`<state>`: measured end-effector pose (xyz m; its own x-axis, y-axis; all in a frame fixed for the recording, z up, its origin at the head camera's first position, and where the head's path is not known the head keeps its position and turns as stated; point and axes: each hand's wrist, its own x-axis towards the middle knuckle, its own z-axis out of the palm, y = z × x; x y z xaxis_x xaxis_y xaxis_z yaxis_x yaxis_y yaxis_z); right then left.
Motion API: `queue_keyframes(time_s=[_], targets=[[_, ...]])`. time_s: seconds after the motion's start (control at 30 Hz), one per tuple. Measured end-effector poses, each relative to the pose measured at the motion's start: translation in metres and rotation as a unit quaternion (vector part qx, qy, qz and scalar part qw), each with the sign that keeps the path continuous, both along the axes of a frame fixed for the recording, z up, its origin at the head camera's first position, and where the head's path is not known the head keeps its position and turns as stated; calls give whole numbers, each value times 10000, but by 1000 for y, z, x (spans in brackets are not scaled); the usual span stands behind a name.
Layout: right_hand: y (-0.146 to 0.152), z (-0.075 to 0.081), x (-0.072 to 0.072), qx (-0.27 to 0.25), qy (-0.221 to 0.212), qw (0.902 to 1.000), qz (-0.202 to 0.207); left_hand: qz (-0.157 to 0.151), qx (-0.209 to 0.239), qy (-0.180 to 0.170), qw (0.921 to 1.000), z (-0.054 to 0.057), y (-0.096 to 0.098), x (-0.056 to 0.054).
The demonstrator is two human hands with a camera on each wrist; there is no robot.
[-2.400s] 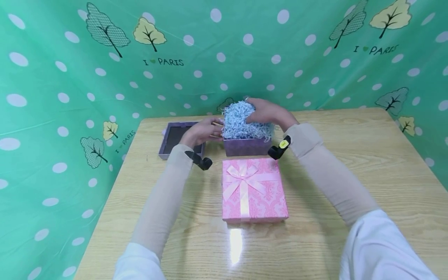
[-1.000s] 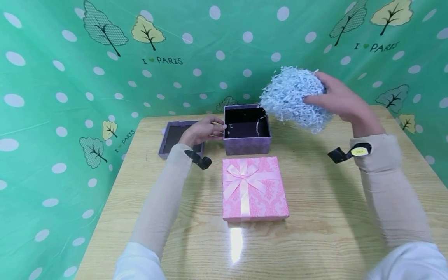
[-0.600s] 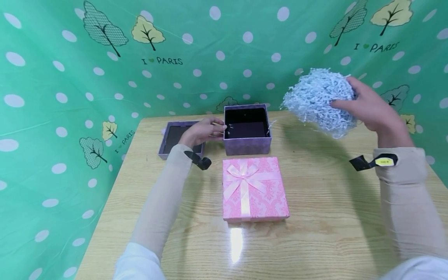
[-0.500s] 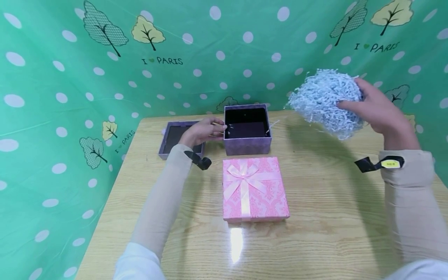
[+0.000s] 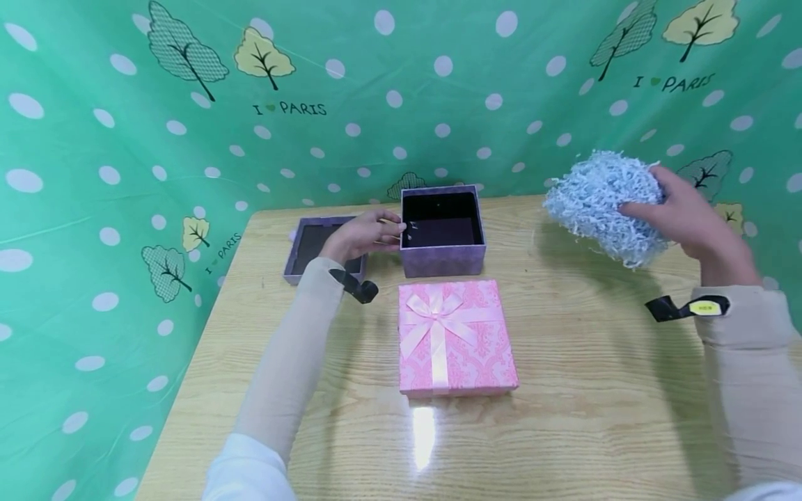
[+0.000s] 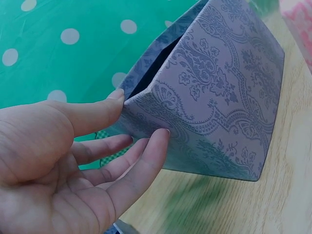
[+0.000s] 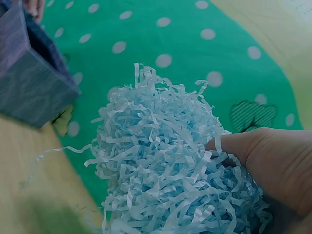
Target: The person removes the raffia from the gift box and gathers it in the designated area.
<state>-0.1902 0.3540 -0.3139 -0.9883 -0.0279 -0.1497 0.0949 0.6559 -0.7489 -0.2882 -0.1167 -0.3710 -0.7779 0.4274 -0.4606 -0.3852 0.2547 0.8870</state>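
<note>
A thick wad of pale blue shredded paper [image 5: 604, 205] hangs in the air at the right of the head view. My right hand [image 5: 686, 216] grips it from the right side, the thumb sunk among the strands [image 7: 161, 161]. At the back of the table stands an uncovered purple box [image 5: 443, 261], its dark inside showing a few pale strands. My left hand [image 5: 363, 236] holds this box at its left side. In the left wrist view the thumb lies at the rim corner and the other fingers curve against the patterned outer wall [image 6: 214, 78].
In front of the purple box lies a pink gift box [image 5: 457, 341] with a ribbon bow. A shallow purple lid [image 5: 291, 268] rests inside up, partly behind the left hand. The wooden table [image 5: 564, 417] backs onto a green dotted cloth [image 5: 351, 62].
My right hand has lifted the shredded paper out of the purple box and carried it right, lowering slightly at the end. A dangling strand has left the box's rim. The left hand has stayed put.
</note>
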Motion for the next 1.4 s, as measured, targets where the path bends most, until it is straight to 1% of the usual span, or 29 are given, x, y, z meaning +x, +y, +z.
queue_keyframes(time_s=[0.2,0.3,0.5,0.6,0.7,0.8,0.87,1.03,1.1,1.17,1.27,1.33,1.4], targets=[[-6,-31,-6,178,-115,9997,91,5,-9,4,10000,1,-1,1],[-10,-44,-10,271,-138,9995,80,-5,-31,24,10000,1,-1,1],[-11,-67,-18,685,-242,9974,41,-20,-17,4,10000,0,1,0],[-12,-76,-20,920,-303,9953,95,-23,-45,8,10000,0,1,0],[-14,-80,-20,1067,-314,9937,139,-10,-39,21,10000,1,1,1],[-16,-78,-19,1145,-329,9927,192,10,-46,36,10000,2,0,1],[-17,-74,-18,1230,-392,9913,265,36,-50,42,10000,1,0,1],[-21,-56,-12,1512,-568,9853,565,84,-142,103,9998,1,1,2],[-23,-48,-8,1626,-556,9834,577,105,-215,180,9996,1,2,4],[-27,-41,-3,1772,-448,9819,501,121,-318,297,9990,3,0,6],[-33,-32,4,1857,-141,9819,355,156,-415,433,9981,9,-4,11],[-39,-26,8,1809,126,9828,337,145,-479,523,9974,12,-9,15],[-47,-21,12,1623,369,9853,380,136,-512,576,9969,15,-14,19]])
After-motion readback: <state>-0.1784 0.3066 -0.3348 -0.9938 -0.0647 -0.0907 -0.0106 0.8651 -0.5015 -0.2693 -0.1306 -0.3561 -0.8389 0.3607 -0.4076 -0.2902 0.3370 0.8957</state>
